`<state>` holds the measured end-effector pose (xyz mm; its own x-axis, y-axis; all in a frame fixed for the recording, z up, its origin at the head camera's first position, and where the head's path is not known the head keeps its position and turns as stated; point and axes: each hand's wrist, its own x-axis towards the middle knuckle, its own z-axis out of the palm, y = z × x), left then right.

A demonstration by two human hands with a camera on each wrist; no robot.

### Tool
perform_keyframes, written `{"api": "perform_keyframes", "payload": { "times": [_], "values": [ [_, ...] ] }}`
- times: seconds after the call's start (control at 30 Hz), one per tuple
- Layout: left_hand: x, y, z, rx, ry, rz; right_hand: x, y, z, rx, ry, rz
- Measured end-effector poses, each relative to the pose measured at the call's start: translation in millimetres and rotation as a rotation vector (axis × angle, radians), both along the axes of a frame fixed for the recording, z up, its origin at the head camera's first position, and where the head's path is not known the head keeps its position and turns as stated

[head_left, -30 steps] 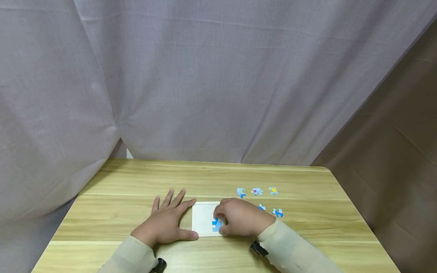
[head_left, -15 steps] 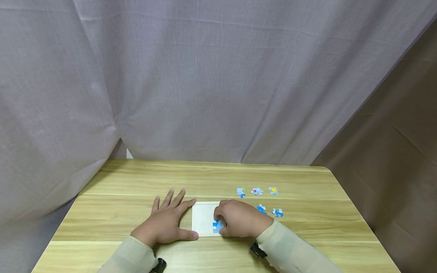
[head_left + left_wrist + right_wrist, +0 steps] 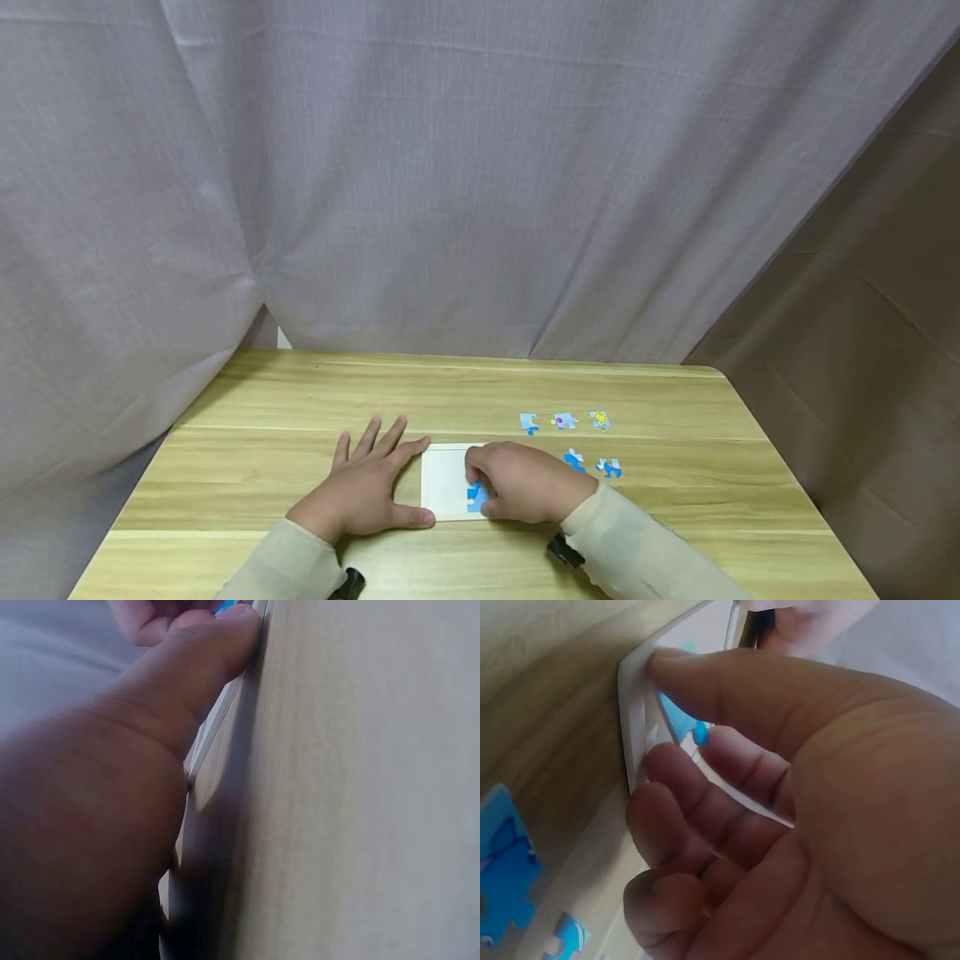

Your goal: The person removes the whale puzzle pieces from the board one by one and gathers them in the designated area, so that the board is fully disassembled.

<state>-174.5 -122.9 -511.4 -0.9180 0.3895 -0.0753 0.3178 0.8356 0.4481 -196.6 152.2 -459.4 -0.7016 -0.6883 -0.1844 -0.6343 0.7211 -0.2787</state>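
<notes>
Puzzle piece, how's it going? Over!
Left hand flat, steadying white tray. Right hand pressing blue piece into tray. Five loose pieces wait beyond.

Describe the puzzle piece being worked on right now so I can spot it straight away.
On the wooden table, find the white tray between the two hands. The blue piece sits in the tray's near right corner, under the right hand fingers. It is the only piece inside the tray; the other loose pieces lie on bare wood to the right.

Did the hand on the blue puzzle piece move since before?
Yes, a little. The right hand slid left over the white tray, uncovering a loose piece on its right. The left hand stayed flat beside the tray.
</notes>
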Motion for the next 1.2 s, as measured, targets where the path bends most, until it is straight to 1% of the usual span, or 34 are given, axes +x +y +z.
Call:
{"api": "perform_keyframes", "payload": {
  "times": [0.13, 0.3, 0.43, 0.53, 0.63, 0.8, 0.93, 1.07, 1.2],
  "values": [
    [0.2, 1.0, 0.7, 0.002, -0.002, -0.002, 2.3, 5.0, -1.8, -0.051, -0.009, 0.015],
    [0.4, 1.6, -0.2, 0.000, 0.005, 0.001, 2.9, 14.9, -4.3, -0.205, -0.055, 0.029],
    [0.5, 1.6, -0.4, -0.004, 0.006, 0.008, 1.9, 25.8, -0.2, -0.296, -0.107, -0.002],
    [0.2, 1.6, -0.3, -0.007, 0.000, 0.006, 1.5, 38.3, 8.2, -0.334, -0.127, -0.061],
    [-0.2, 1.6, -0.1, -0.003, -0.007, -0.002, 2.2, 55.0, 16.4, -0.370, -0.136, -0.139],
    [0.1, 1.3, 0.2, -0.004, -0.014, -0.004, 5.3, 85.5, 23.0, -0.438, -0.147, -0.283],
    [0.7, 0.8, 0.1, -0.004, -0.009, -0.010, 7.7, 111.3, 28.1, -0.493, -0.159, -0.382],
    [1.6, -0.4, -1.3, -0.007, 0.003, -0.019, 8.3, 136.7, 35.8, -0.526, -0.177, -0.455],
    [2.0, -0.9, -3.0, -0.017, 0.014, -0.026, 9.6, 160.6, 42.7, -0.544, -0.216, -0.511]
  ]
}}
